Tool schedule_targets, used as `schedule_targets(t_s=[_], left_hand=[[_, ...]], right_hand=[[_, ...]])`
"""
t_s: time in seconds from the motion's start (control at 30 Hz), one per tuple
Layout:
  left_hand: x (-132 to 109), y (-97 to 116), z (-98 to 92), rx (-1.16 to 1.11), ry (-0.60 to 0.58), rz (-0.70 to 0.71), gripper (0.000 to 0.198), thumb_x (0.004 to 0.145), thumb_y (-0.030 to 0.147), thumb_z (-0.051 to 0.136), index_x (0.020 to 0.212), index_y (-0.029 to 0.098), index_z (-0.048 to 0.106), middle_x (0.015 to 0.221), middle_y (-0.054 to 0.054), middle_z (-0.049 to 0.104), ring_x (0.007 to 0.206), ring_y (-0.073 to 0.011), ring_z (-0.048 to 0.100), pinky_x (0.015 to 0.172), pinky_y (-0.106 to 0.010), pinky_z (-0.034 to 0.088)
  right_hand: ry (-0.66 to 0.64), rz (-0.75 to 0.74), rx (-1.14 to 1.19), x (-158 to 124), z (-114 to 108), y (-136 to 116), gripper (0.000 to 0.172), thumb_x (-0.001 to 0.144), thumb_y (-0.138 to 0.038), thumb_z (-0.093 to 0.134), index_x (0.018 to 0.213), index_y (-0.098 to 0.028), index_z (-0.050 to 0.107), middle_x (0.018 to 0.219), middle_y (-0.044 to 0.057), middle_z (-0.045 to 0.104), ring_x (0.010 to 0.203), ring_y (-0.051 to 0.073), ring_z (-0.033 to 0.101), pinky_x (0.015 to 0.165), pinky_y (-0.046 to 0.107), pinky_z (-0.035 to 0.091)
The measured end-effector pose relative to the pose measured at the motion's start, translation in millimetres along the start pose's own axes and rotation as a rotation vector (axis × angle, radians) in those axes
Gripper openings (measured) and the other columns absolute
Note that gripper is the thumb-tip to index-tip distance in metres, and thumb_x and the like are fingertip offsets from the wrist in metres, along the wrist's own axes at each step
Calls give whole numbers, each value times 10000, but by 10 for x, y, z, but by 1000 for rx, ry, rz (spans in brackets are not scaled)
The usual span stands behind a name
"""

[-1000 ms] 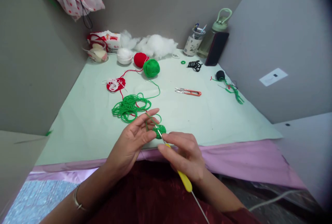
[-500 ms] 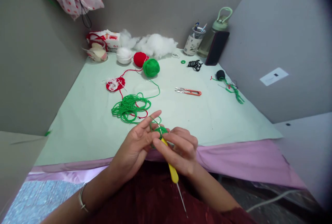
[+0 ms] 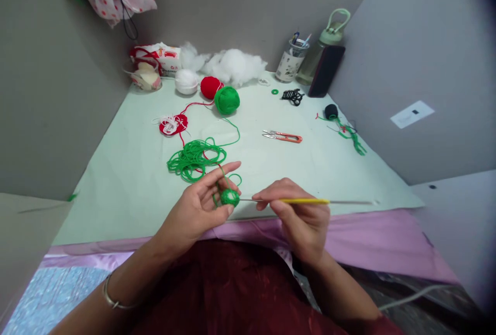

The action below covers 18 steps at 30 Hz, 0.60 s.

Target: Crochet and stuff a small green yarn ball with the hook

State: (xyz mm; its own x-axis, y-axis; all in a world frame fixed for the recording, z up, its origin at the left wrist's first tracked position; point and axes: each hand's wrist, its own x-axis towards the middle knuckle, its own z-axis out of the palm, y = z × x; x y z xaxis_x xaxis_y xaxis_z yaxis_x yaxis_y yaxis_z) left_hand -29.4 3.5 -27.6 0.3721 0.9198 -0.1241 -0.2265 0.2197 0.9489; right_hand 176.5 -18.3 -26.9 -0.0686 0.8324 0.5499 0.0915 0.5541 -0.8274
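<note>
My left hand (image 3: 199, 206) pinches a small green crochet piece (image 3: 230, 198) between thumb and fingers, its forefinger stretched out with green yarn over it. My right hand (image 3: 296, 213) grips a yellow-handled crochet hook (image 3: 306, 201) that lies level, its metal tip touching the green piece and its other end pointing right. A loose heap of green yarn (image 3: 196, 157) lies on the pale green mat (image 3: 127, 180) just beyond my left hand, and a strand runs from it to a green yarn ball (image 3: 227, 100).
Further back lie orange snips (image 3: 282, 137), a red yarn ball (image 3: 210, 87), a white ball (image 3: 186, 81), a red and white crochet piece (image 3: 172, 125), white stuffing (image 3: 232, 64), a pen cup (image 3: 289, 61), a green bottle (image 3: 323, 45), a black ball (image 3: 330, 111).
My right hand has swung the hook from pointing down toward my lap to lying level, handle to the right. The hand moved right and the left hand stayed on the green piece.
</note>
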Motion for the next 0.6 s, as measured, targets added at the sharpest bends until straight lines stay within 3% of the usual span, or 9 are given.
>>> schedule_targets(t_s=[0.23, 0.43, 0.6], left_hand=[[-14, 7, -10, -57, -73, -64, 617, 814, 151, 796, 1371, 390, 684, 1114, -10, 661, 1043, -141, 664, 900, -240, 530], [1, -85, 39, -208, -97, -106, 601, 822, 203, 824, 1374, 386, 674, 1144, -13, 722, 1077, -173, 678, 996, -308, 514], [7, -53, 76, -284, -57, -147, 702, 794, 211, 834, 1450, 309, 605, 1093, -24, 716, 905, -134, 631, 740, -217, 480]], right_hand=[[-21, 298, 402, 10, 9, 145, 123, 967, -288, 693, 961, -208, 786, 821, 29, 753, 609, 125, 676, 606, 274, 575], [-5, 142, 281, 7, 121, 160, 128, 974, -300, 694, 990, -245, 809, 909, 49, 778, 743, 149, 664, 634, 274, 546], [-8, 211, 382, 17, 135, 161, 146, 996, -276, 667, 1023, -283, 810, 920, 26, 755, 687, 116, 610, 614, 256, 495]])
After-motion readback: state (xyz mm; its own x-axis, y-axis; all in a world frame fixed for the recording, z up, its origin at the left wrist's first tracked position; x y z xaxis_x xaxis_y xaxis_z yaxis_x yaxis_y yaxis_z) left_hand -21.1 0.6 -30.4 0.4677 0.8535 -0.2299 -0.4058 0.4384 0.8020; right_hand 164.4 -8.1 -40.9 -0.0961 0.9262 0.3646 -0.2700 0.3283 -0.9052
